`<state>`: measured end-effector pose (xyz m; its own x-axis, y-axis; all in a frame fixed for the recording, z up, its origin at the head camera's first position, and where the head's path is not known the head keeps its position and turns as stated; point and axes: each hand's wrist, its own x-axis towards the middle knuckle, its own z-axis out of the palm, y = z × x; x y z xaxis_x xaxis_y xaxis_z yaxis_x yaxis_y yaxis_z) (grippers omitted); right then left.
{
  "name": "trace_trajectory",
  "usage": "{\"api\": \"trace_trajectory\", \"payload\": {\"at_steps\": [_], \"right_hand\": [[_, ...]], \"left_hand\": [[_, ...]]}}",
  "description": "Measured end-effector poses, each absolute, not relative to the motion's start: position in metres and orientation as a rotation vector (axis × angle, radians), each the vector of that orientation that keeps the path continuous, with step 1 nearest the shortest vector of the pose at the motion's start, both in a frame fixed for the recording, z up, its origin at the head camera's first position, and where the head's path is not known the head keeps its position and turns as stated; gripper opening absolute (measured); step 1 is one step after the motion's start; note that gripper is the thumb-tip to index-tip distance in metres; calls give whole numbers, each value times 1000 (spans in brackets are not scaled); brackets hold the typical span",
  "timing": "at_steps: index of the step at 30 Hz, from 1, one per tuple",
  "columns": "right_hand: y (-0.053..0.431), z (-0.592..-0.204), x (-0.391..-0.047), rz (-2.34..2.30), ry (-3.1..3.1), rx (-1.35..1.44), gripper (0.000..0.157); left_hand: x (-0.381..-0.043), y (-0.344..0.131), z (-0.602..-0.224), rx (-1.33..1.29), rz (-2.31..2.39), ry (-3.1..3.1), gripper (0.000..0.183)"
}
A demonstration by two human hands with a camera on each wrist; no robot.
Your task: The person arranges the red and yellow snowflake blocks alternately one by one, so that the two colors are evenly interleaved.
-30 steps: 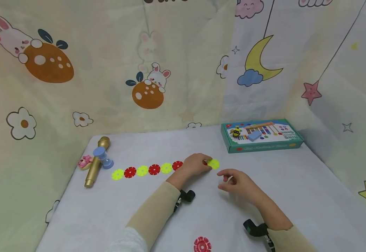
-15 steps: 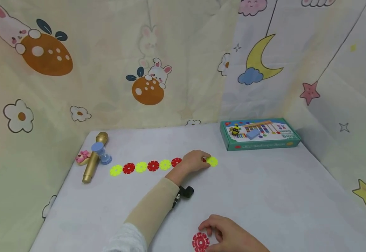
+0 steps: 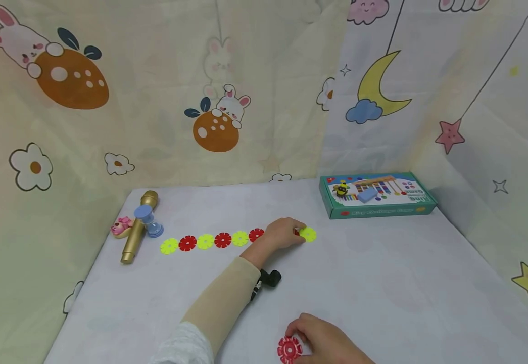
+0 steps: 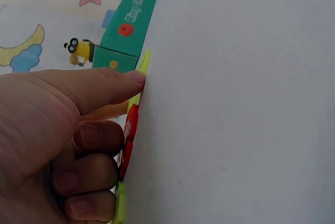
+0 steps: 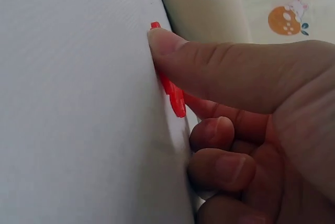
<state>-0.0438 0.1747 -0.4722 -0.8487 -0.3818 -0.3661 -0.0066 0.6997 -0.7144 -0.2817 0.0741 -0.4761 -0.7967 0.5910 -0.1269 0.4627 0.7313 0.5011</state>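
Observation:
A row of flat, notched flower discs, alternating yellow-green and red, lies across the table, partly hidden behind my left hand (image 3: 283,233). That hand pinches the yellow-green disc (image 3: 309,234) at the row's right end between thumb and index finger. In the left wrist view the thumb lies on this disc's edge, and a red disc (image 4: 125,153) touches the other curled fingers. Near the front of the table my right hand (image 3: 329,339) holds a loose red flower disc (image 3: 289,349) by its rim. The right wrist view shows the thumb over this red disc (image 5: 175,98), which lies against the white cloth.
At the back right lies a green game box (image 3: 377,196) with a small bee-like figure (image 3: 341,189) and a blue block (image 3: 367,195) on top. A gold microphone (image 3: 133,242), a blue hourglass (image 3: 150,221) and a pink figure (image 3: 122,227) stand at the left edge.
My right hand has moved from beside the row's right end down to the front, and its fingers have closed on the loose red disc. The left hand stays at the yellow-green disc.

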Motion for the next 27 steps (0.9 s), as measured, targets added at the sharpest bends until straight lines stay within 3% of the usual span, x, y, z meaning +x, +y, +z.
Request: {"api": "trace_trajectory", "payload": {"at_steps": [27], "right_hand": [[163,-461,-39,-932,2459,-284,41]], "left_hand": [[-283,75,-480,857,618,2668,47]]}}
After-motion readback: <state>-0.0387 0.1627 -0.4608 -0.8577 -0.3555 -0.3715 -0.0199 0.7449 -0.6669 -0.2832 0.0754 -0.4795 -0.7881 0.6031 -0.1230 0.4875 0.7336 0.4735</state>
